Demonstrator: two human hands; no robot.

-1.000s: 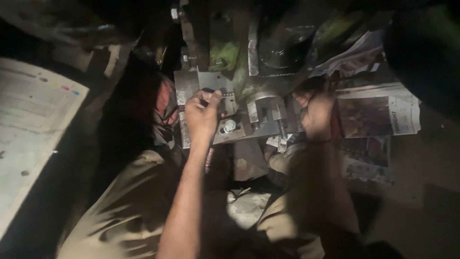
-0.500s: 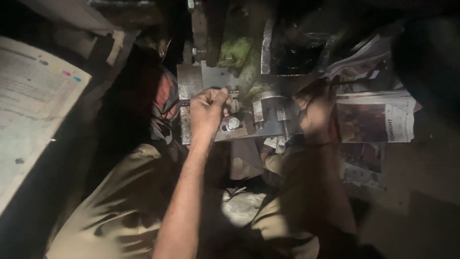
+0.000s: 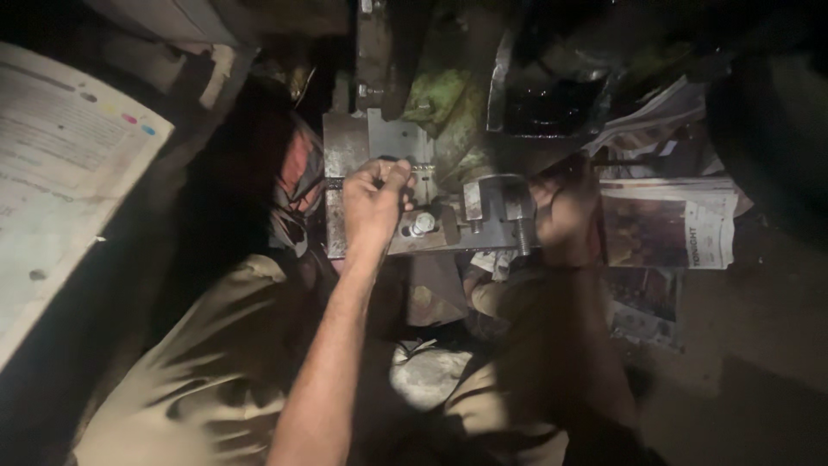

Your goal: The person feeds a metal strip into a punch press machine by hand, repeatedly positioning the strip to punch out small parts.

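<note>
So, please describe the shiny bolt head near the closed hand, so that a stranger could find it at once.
Start at the grey metal plate lit in the middle of the dark scene. The left hand is closed in a fist on it; just right of that fist sits the bolt head. It is the one small, round, bright silver spot, while the U-shaped clamp further right is bigger and has two threaded legs.

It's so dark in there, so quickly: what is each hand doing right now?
Left hand: closed in a fist around a thin dark tool, on the metal plate.
Right hand: at the metal bracket; its grip cannot be told.
</note>
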